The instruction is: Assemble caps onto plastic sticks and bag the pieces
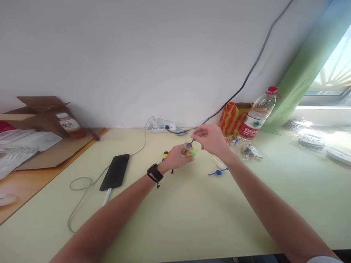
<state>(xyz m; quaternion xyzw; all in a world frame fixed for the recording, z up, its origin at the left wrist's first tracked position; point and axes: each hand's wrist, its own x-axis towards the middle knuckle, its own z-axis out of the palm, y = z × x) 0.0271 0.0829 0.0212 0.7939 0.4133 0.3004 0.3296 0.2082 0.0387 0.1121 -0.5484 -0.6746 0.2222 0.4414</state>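
Over the middle of the table, my left hand (177, 157) is closed around a small clear plastic piece (187, 147), with a bright green part (193, 153) showing by its fingertips. My right hand (210, 138) pinches a thin dark stick (192, 141), whose lower end meets the top of the clear piece. Behind my left hand, partly hidden, lie small black, yellow and blue round pieces (165, 155). A blue piece with thin arms (218, 172) and a white one (220, 166) rest on the table near my right forearm.
A phone (115, 171) on a charging cable lies left, with a power strip (161, 126) by the wall. At the right are a large water bottle (256, 117), a red-yellow bag (231, 118), a clear packet (248, 151) and stacked discs (311, 138). A cardboard box (46, 113) and drink bottle (71, 126) stand left.
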